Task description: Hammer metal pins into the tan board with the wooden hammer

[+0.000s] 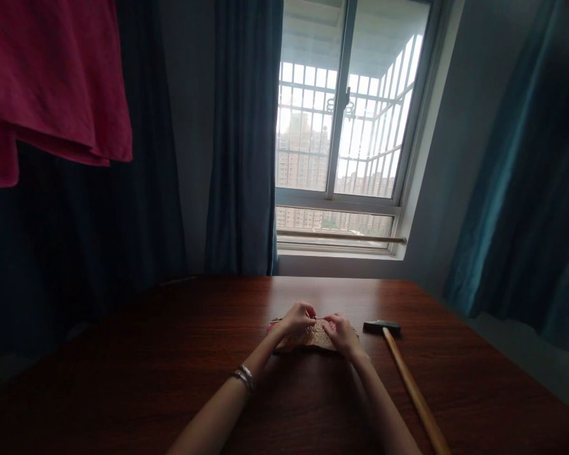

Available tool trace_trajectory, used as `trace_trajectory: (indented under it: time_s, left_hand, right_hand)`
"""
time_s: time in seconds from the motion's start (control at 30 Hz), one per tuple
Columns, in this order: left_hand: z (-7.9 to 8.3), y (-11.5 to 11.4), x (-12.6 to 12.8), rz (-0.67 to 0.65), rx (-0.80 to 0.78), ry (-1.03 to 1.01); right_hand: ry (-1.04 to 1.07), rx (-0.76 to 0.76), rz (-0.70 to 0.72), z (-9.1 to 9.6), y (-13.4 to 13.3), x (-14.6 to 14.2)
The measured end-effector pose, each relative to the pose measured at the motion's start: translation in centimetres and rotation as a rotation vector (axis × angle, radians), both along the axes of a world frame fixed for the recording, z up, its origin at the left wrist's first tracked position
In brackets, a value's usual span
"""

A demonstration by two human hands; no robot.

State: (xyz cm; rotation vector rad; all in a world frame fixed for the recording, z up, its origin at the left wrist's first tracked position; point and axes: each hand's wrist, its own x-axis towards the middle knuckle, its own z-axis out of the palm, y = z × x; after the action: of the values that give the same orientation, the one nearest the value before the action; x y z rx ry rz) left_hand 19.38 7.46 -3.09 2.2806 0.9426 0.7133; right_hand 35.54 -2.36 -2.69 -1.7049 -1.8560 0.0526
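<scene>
On the table lies a tan piece with dark speckles (308,339) and reddish patches at its edge; I cannot tell what it is. Above its far side is my left hand (299,318), fingers pinched together on something small that I cannot make out. My right hand (342,333) is close by on the right, also with bent, closed fingers. A thin reddish line shows between the two sets of fingertips, too small to name. To the right of my right hand lies a hammer with a dark head (382,327) and a long wooden handle (415,392).
The brown wooden table (194,360) reaches to the wall under a barred window (336,126). Blue curtains (244,139) hang beside it. A pink cloth (57,82) hangs at the upper left. The hammer handle runs towards the near right.
</scene>
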Motion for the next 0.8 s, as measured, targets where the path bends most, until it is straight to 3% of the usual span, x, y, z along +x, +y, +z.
trace_trajectory:
  time_s: [0.1,0.17,0.27,0.4,0.67,0.8]
  left_hand:
    - [-0.1,-0.1,0.0,0.035,-0.013,0.002]
    - [-0.2,0.0,0.1,0.053,-0.03,0.006]
    - [-0.4,0.1,0.2,0.065,-0.05,0.008]
    - [-0.4,0.2,0.2,0.067,-0.05,0.005]
    - [-0.2,-0.1,0.1,0.055,-0.038,0.015]
    - [-0.1,-0.2,0.1,0.062,-0.033,0.022]
  right_hand:
    - [-0.017,-0.013,-0.108,1.1,-3.4,3.0]
    - [-0.113,-0.023,-0.279,1.0,-6.7,5.3]
    - [-0.326,-0.105,-0.564,-0.6,-12.0,8.3]
    - [-0.459,-0.126,-0.675,-3.1,-16.6,9.9]
    - [-0.559,0.005,-0.671,-4.4,-17.2,9.3]
    - [-0.231,0.0,-0.556,-3.4,-17.2,10.4]
